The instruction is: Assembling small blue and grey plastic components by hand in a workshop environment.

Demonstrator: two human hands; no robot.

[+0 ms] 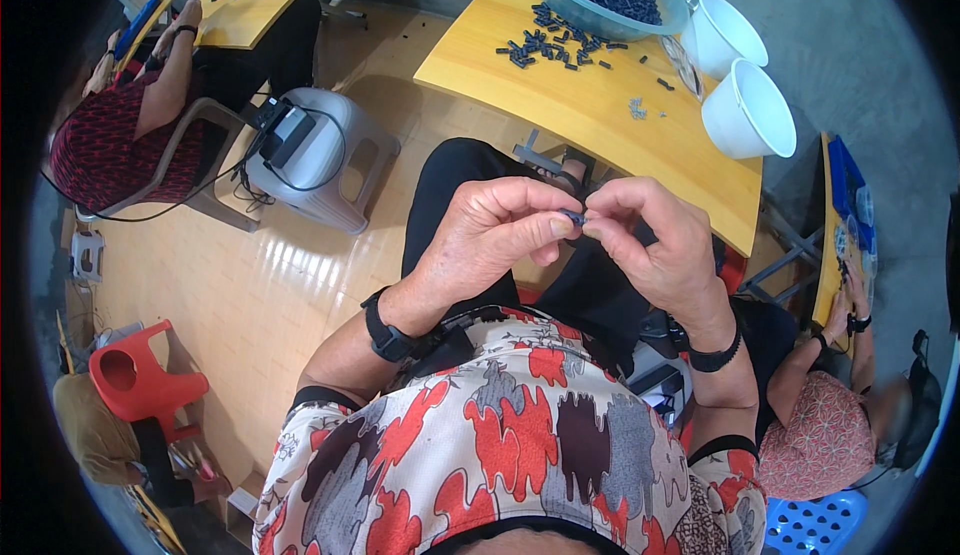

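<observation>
A small dark piece (573, 218) is held in front of the body, between the fingertips of both hands. It is pinched between the thumb and forefinger of the left hand (490, 233), and its right end is pinched by the thumb and forefinger of the right hand (655, 240); whether a second tiny part is gripped there as well cannot be told, as the spot is mostly covered by the fingertips. The other fingers of both hands are curled in. A dark watch-like band (388, 327) is worn below the left hand, and a dark wristband (715, 357) below the right.

Beyond the hands, a yellow table (480, 30) is seen. On it, ahead of the fingertips, loose dark pieces (540, 52) are scattered, and behind them a clear bowl (582, 21) is heaped with many more. Ahead of the right hand, small pale bits (637, 108) are gathered in a little cluster, with one dark piece (665, 84) lying just past them. Farther to the right of these, two white buckets (748, 110) are set side by side. Well to the left of the left hand, a grey stool (325, 125) is placed on the floor.
</observation>
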